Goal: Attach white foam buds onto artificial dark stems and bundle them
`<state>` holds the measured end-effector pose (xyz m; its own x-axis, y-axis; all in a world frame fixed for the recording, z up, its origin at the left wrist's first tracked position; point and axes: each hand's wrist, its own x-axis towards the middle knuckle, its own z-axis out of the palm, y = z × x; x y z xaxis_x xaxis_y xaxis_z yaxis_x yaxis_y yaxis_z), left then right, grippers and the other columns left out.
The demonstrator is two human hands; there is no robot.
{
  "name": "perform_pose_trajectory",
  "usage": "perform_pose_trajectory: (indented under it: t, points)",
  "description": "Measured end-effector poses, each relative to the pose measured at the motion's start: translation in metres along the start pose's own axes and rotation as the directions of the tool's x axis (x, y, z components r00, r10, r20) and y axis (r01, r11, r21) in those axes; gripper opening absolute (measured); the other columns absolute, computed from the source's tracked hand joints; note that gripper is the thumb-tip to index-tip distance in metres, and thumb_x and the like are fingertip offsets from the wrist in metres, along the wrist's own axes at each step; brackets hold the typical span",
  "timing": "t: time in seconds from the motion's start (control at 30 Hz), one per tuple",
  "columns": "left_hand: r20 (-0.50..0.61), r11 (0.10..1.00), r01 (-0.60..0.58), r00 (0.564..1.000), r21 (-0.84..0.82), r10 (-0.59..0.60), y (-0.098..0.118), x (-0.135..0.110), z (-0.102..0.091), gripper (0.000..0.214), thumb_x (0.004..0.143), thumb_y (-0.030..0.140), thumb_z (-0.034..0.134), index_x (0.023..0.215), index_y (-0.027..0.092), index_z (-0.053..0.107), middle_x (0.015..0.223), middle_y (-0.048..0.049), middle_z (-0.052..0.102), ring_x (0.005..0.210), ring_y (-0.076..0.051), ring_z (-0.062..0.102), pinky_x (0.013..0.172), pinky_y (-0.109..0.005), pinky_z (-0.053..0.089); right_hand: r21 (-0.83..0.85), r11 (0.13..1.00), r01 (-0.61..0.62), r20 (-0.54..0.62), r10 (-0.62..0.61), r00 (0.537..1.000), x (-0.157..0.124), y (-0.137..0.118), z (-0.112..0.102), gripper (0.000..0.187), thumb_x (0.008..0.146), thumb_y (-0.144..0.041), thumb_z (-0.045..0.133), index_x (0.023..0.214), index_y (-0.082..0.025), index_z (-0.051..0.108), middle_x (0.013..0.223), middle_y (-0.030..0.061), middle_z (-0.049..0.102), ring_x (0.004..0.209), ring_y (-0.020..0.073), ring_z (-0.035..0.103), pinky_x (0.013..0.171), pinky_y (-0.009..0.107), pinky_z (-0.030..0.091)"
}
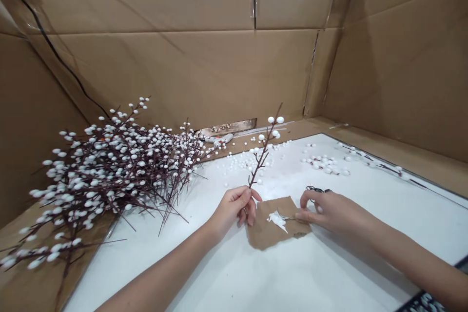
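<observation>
My left hand (234, 207) pinches the lower end of a dark brown artificial twig (260, 161), which stands up from the fingers with a few white berries near its top. My right hand (325, 208) is closed around a thin tool, its tip over a blob of white glue (278, 220). Dark loops (317, 189) show above that hand, like scissor handles, but the tool's kind is mostly hidden. The glue lies on a torn piece of cardboard (261, 238) between my hands, and the left fingers are at its left edge.
A large heap of white-berried twigs (120, 165) fills the left. Loose white berries (244, 161) and another group of berries (327, 165) lie on the white board (219, 273). A glue gun (219, 139) rests at the back, beside the cardboard wall (183, 73).
</observation>
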<state>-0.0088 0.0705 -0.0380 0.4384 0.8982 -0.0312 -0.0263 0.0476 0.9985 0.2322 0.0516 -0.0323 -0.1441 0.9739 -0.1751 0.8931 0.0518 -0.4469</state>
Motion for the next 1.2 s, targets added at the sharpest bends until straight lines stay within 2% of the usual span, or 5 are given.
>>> perform_pose_trajectory:
  t: [0.1,0.23,0.4,0.8,1.2]
  points:
    - [0.030,0.998,0.020,0.999,0.051,-0.022,-0.001,0.000,0.002,0.039,0.074,0.052,0.052,0.074,0.014,0.061,0.047,-0.0004,0.055,0.040,-0.010,0.050,0.035,-0.019,0.025,0.021,0.999,0.047,0.025,-0.048,0.999,0.004,0.005,0.003,0.030,0.070,-0.052,0.053,0.064,-0.023,0.054,0.059,0.0011,0.054,0.057,0.0171,0.048,0.050,0.025,0.028]
    - [0.031,0.995,0.031,0.999,0.100,-0.034,0.000,0.000,0.004,0.038,0.075,0.051,0.051,0.074,0.014,0.061,0.045,0.0004,0.055,0.040,-0.008,0.049,0.036,-0.018,0.026,0.355,0.917,0.185,0.129,-0.244,0.961,0.002,0.010,0.001,0.041,0.072,-0.053,0.054,0.054,-0.019,0.038,0.053,-0.0044,0.038,0.051,0.0094,0.034,0.048,0.022,0.023]
    - [0.034,0.993,0.039,0.998,0.112,-0.043,0.001,0.000,0.004,0.039,0.075,0.053,0.049,0.077,0.015,0.059,0.048,0.0004,0.055,0.041,-0.009,0.051,0.036,-0.018,0.028,0.639,0.769,0.006,0.300,-0.256,0.919,-0.005,0.007,-0.007,0.043,0.072,-0.061,0.050,0.061,-0.021,0.037,0.046,-0.0093,0.027,0.040,0.0053,0.019,0.038,0.020,0.015]
    - [0.046,0.987,0.064,0.996,0.145,-0.071,0.003,0.001,0.003,0.038,0.078,0.050,0.045,0.077,0.014,0.058,0.050,0.0014,0.054,0.041,-0.008,0.052,0.036,-0.016,0.030,0.550,0.835,0.019,0.216,-0.164,0.962,0.009,0.000,0.002,0.055,0.067,-0.065,0.052,0.098,-0.020,0.053,0.048,-0.0090,0.035,0.040,0.0054,0.024,0.039,0.020,0.017]
    - [0.061,0.984,0.064,0.995,0.164,-0.075,0.001,0.002,0.001,0.035,0.081,0.046,0.042,0.078,0.015,0.058,0.051,0.0015,0.054,0.043,-0.008,0.052,0.037,-0.016,0.029,0.417,0.904,0.093,0.080,-0.138,0.987,0.010,0.005,0.008,0.045,0.074,-0.050,0.049,0.105,-0.020,0.062,0.050,-0.0054,0.037,0.048,0.0092,0.031,0.047,0.022,0.024]
